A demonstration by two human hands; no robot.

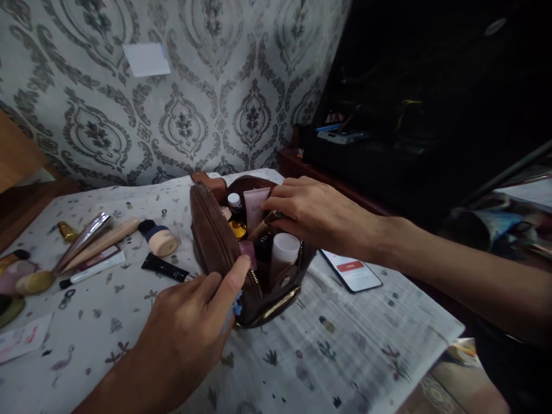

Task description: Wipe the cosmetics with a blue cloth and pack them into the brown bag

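A brown makeup bag (211, 230) with a gold zip stands unzipped on the table. My left hand (190, 322) grips its near left edge, the index finger lying along the zip; something small and blue shows under that hand. Over the opening, my right hand (302, 210) has its fingers curled together, next to a pink tube (256, 206) and a slim brown stick (261, 227). Whether it holds either is hidden. Inside the bag are also a white-capped bottle (234, 201), a yellow round item (237, 230) and a white-lidded jar (285, 250).
To the left lie a foundation bottle (163, 240), a black tube (166, 267), several slim cosmetic tubes (101, 244) and makeup sponges (34, 283). A phone (356, 270) rests right of the bag. Behind the table (276, 356) is a patterned wall (185, 121).
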